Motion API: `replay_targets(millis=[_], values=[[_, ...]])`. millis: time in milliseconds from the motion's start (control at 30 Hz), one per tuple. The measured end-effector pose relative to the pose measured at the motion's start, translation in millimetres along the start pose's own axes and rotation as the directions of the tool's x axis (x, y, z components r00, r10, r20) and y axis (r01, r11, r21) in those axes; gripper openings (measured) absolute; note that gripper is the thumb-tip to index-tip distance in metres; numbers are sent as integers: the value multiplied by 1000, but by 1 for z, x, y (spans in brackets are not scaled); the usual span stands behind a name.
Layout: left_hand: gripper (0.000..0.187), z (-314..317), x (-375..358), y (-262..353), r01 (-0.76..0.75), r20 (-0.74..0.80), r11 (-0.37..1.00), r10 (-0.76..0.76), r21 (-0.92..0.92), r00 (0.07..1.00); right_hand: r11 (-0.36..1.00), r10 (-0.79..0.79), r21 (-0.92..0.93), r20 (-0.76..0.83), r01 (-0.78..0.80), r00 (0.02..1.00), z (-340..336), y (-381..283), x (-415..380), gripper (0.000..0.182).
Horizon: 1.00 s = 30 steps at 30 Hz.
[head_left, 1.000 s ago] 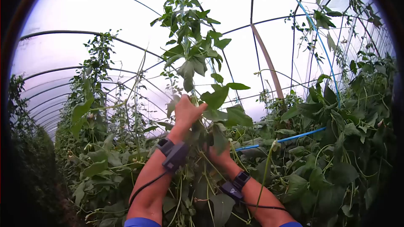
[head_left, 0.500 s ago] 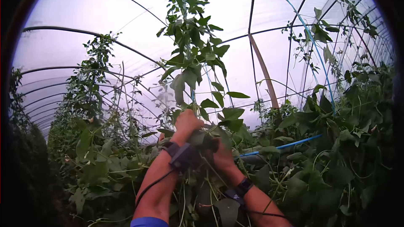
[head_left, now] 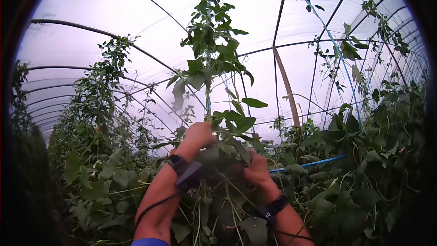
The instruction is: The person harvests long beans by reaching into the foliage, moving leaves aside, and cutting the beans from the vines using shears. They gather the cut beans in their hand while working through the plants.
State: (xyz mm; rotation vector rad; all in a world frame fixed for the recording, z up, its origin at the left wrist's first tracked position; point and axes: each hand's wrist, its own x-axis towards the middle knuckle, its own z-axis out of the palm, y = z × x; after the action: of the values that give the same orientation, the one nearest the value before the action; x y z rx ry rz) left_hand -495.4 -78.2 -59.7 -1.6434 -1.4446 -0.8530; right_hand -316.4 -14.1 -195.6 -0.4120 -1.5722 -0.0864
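Observation:
A leafy climbing vine rises along a thin string in the middle of the view. My left hand is closed around its stems at the lower part, just under the bare stretch of string. Lower and to the right, my right hand is among the leaves with its fingers curled inward. Leaves and shadow hide its fingertips and whatever lies between them. A large leaf hangs between the two hands. Each wrist wears a dark strapped device with a cable.
Dense foliage fills both sides. Blue cord crosses the plants at right, and another blue string runs upward. Metal hoops and a brown post stand under the pale plastic cover. More vines climb at left.
My right hand has moved right and slightly up, showing more from behind the leaves. My left hand stays on the stems. A leaf under the upper vine has swung left, and the view has shifted slightly.

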Motion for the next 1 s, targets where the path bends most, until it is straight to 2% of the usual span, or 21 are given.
replay_targets(millis=[33,100,133,167,200,233,300,367,400,433,500,600,633,700,767,833,867,900,933,967,1000], values=[[35,4,4,-8,-2,0,1000,2,-2,1000,1000,0,-2,-1,0,1000,-8,4,1,46],[30,14,12,-17,-33,72,988,44,-150,996,973,126,208,-116,-100,985,-20,12,3,41],[29,16,7,-15,-71,-8,979,71,-190,997,974,125,203,-120,-99,985,-19,14,7,41],[29,19,4,-11,-74,-10,978,73,-194,997,880,219,468,-252,-79,943,-18,18,14,39],[29,14,-5,-3,-45,-60,987,36,-151,998,723,338,691,-343,-8,876,-18,17,20,36],[28,13,-9,2,-11,-109,994,-1,-109,994,725,335,688,-343,-8,877,-21,10,29,36],[34,20,-7,2,0,-68,992,-9,-127,998,758,259,649,-201,-70,945,-26,-12,51,31],[34,24,-13,10,24,-200,980,-65,-198,978,809,18,577,-209,108,978,-3,-1,80,30],[35,21,-15,12,14,-147,965,-54,-260,988,931,-101,344,-64,117,993,-6,-17,85,44],[35,24,-14,11,12,-151,966,-53,-259,987,931,-104,345,-67,121,992,-1,-27,94,44],[31,36,-11,5,-80,-203,956,22,-283,979,966,165,204,-2,-161,986,13,-40,107,49],[39,35,-17,7,-84,-204,948,20,-309,979,916,206,332,89,-224,974,35,-34,117,54],[43,35,-20,7,-74,-222,943,0,-325,975,915,205,337,89,-223,975,42,-35,117,54],[38,47,-16,-2,-75,-220,937,-2,-341,975,944,199,282,-75,-171,977,54,-38,118,49],[41,60,-15,-11,-147,-292,898,22,-414,956,964,151,236,-99,-125,984,55,-34,121,49],[43,56,-25,-5,-153,-319,893,11,-424,948,993,61,113,-145,-45,987,54,-19,126,50],[44,50,-28,-4,-165,-305,885,27,-436,952,977,80,205,-128,-52,989,62,1,132,44],[45,43,-31,-4,-179,-295,876,44,-448,954,978,81,199,-131,-54,988,62,9,131,44],[50,38,-32,-6,-211,-336,869,55,-448,940,926,144,360,-56,-115,988,60,14,131,45],[45,34,-31,-10,-238,-406,872,50,-427,912,842,195,508,28,-182,980,59,18,132,46],[40,30,-25,-14,-237,-430,834,0,-498,903,738,197,635,121,-229,973,48,0,119,34]])
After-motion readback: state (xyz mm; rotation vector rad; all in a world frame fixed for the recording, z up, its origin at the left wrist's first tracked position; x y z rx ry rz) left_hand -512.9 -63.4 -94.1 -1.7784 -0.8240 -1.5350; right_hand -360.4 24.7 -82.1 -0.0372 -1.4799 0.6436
